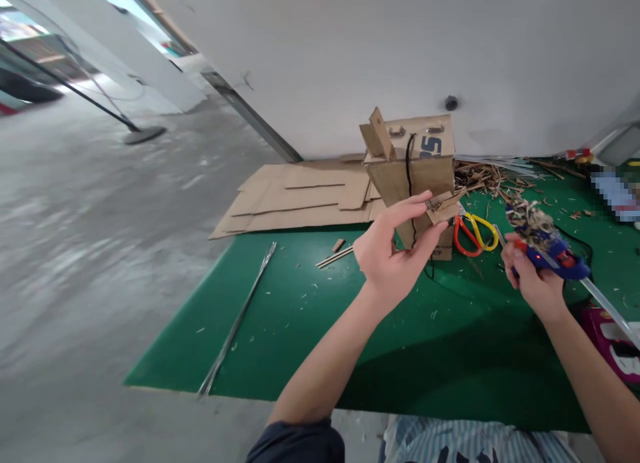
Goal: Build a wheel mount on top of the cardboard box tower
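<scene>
Left hand (393,259): fingers (415,209) wrapped around the lower side of a tapered brown corrugated-cardboard box form (400,163), holding it up off the table; a small folded brown cardboard tab (443,206) sits at the fingertips. Form judged light and fairly stiff, though its thin walls could crush under a hard squeeze; the broad flat sides look the best place to hold, and the tab looks delicate.

Right hand (533,279): fingers closed around a blue hot glue gun (555,256), its top matted with brown shreds. Just right of the left fingers, red-and-yellow-handled scissors (475,235) lie on the green table (300,329). Beyond the fingers, a heap of brown fibrous scraps (487,179).
</scene>
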Tool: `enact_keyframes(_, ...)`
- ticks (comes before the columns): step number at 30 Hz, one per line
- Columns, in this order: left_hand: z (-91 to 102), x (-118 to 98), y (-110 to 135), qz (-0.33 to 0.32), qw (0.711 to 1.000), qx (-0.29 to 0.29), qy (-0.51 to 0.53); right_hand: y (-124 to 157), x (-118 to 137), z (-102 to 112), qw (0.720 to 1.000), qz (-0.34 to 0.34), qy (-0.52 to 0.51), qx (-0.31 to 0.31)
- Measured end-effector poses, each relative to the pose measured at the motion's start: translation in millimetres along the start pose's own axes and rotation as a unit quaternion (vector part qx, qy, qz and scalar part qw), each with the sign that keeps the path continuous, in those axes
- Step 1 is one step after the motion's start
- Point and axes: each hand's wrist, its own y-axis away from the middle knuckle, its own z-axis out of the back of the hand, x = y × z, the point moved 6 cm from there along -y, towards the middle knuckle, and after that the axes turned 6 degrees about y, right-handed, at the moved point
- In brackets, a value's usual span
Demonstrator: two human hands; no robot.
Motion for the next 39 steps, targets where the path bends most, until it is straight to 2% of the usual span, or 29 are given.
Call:
enact_keyframes(3,-1.9,9,4,0.006,1.0,0.013,-0.021,13,17,-16,0.992,0.009,-0.119,0.036)
enact_keyframes(5,-2.6,13,4,0.026,0.999,0.015,-0.014,13,26,-24,0.986,0.016,-0.143,0.081)
enact_keyframes(7,-2.1,16,4,0.05,0.999,0.011,0.0,7,33,-26,0.985,0.01,-0.123,0.119)
enact_keyframes(10,0.9,16,0,0.068,0.997,-0.007,0.029,-7,47,-17,0.989,0.007,-0.064,0.135)
enact_keyframes(13,4.2,12,-6,0.06,0.997,-0.02,0.051,-20,67,-7,0.988,0.051,-0.009,0.146)
enact_keyframes(16,6.7,8,-10,0.049,0.997,-0.025,0.061,-26,80,-6,0.981,0.09,0.003,0.173)
enact_keyframes(21,8.0,4,-12,0.052,0.997,-0.018,0.061,-29,80,-9,0.979,0.1,0.004,0.177)
enact_keyframes(29,5.5,2,-11,0.056,0.996,-0.008,0.07,-31,87,-16,0.974,0.104,0.062,0.192)
enact_keyframes(39,6.9,2,-10,0.026,0.997,-0.016,0.067,-31,88,-10,0.975,0.108,0.069,0.183)
